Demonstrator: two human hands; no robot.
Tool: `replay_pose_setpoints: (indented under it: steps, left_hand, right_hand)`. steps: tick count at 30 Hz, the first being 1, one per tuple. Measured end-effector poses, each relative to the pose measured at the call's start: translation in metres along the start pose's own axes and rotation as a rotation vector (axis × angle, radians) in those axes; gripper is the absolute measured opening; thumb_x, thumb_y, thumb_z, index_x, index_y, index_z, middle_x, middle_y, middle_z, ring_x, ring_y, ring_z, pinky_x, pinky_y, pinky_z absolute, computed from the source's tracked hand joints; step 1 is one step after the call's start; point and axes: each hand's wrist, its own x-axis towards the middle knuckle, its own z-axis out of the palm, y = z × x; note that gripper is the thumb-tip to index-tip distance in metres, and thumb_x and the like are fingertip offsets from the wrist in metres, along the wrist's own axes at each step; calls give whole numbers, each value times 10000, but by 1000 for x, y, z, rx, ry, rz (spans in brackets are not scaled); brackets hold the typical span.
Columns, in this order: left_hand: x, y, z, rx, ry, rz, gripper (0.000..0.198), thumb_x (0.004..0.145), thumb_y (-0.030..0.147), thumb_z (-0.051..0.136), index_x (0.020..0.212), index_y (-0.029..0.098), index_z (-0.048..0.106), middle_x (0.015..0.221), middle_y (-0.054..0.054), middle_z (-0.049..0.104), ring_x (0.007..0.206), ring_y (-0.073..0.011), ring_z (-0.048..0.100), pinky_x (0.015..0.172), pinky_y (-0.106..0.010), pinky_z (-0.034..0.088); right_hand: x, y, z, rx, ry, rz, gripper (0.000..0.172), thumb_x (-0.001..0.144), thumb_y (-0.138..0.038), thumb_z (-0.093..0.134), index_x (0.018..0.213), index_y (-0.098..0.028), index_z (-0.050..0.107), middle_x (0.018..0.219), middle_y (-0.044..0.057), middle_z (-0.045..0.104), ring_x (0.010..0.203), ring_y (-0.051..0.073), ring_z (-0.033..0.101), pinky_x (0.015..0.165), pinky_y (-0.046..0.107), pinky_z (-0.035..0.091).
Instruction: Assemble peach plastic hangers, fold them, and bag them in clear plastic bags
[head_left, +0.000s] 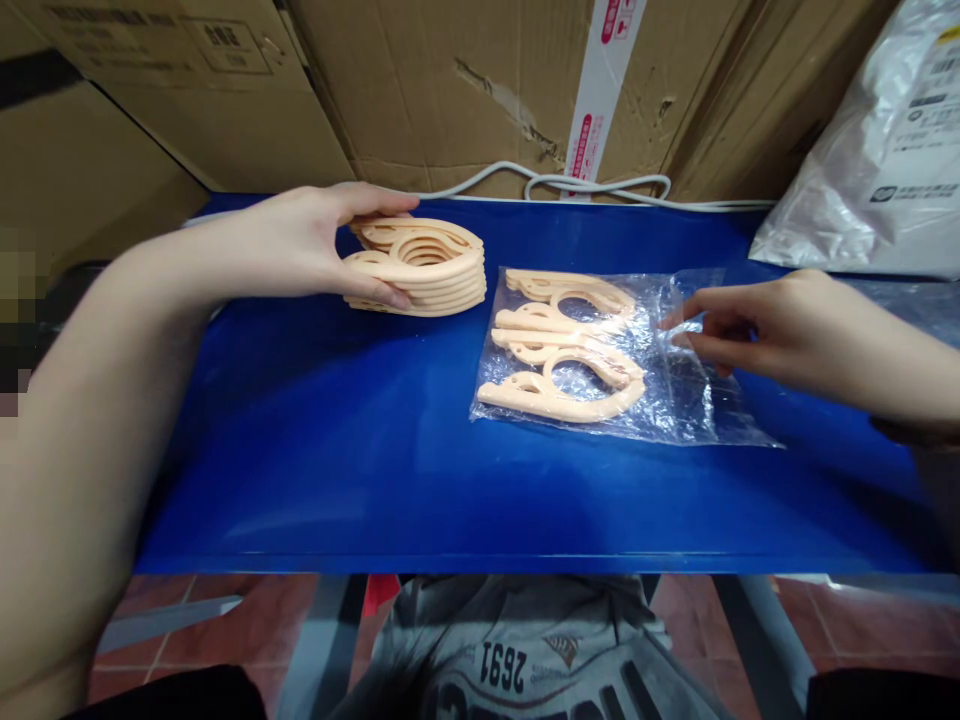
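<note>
My left hand [337, 245] is wrapped around the left end of a stack of peach plastic folding hangers [442, 285], thumb on the near side and fingers on the far side. To the right of the stack lies a clear plastic bag [697, 410], flat on the table. Inside it are two groups of folded hangers [592, 408] of the same colour, one nearer me than the other. My right hand [742, 325] pinches the bag toward its right end, with thumb and forefinger close together on the film.
Cardboard boxes [420, 100] stand along the back of the blue table [375, 470]. A white cable [480, 180] runs along the rear edge. At the back right sits a silvery-white plastic package [847, 190] with printed labels.
</note>
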Motion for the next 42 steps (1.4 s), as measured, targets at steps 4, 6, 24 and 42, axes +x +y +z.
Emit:
replay_pose_setpoints:
  steps: [4,6,24,42]
  left_hand:
    - [-1,2,1,17,47,22,890,790,574,768,1521,160,475,1491,-89,548,1332,-313,509,1179,-439,337]
    - [-4,8,-2,19,57,23,843,813,572,744,1498,144,502,1471,-87,556,1313,-295,514,1177,-415,336]
    - [-23,86,49,15,274,336,776,846,605,737,1450,193,476,1446,-147,506,1368,-341,449,1154,-430,348]
    - [-23,75,76,180,482,620,812,902,679,624,1538,220,413,1383,-140,589,1239,-352,579,1051,-486,451]
  right_hand:
    - [0,-1,-3,-20,66,34,426,895,-548,527,1016,-206,749,576,20,622,519,148,535,577,292,319]
    - [0,-3,-4,-22,71,37,431,895,-544,526,1038,-206,752,572,19,614,516,148,531,577,291,311]
    - [-9,-59,7,377,387,-52,355,981,-530,575,1084,-223,721,934,38,728,731,174,601,652,308,436]
    - [-8,-65,7,934,138,44,417,857,-505,752,642,-169,629,588,-25,391,552,71,291,448,211,183]
